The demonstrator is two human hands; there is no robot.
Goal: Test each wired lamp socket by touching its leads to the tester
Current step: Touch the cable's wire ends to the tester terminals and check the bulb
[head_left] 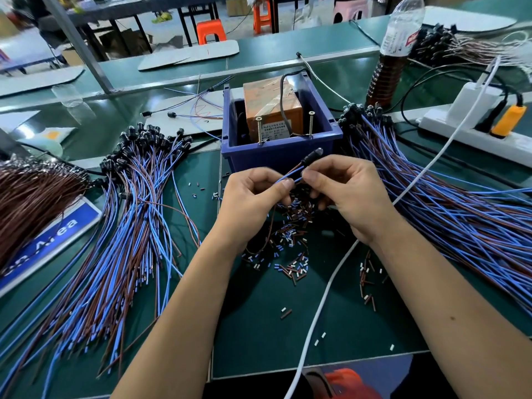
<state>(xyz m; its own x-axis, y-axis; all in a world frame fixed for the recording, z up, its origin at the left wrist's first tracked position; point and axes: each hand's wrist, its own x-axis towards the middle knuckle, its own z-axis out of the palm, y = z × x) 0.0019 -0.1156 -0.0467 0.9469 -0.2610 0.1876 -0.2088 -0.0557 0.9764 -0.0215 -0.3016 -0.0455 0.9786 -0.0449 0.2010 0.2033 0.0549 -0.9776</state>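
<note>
In front of the blue bin (280, 156) holding the tester (272, 110), the left hand (253, 197) and right hand (345, 194) pinch one socket's (312, 156) leads, not yet touching its screws. Heaps lie left (135, 197) and right (431, 203); which one is tested, I cannot tell.

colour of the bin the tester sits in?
Dark blue bin, clearest in the head view; the tester inside is orange.

I see bare green mat (259, 326) open between my forearms, heaped blue-and-brown wired sockets on the left (115, 240) and on the right (460, 220) hemming both sides, blue plastic bin (282, 156) blocking straight ahead, white cable (325, 298) crossing the gap.
</note>
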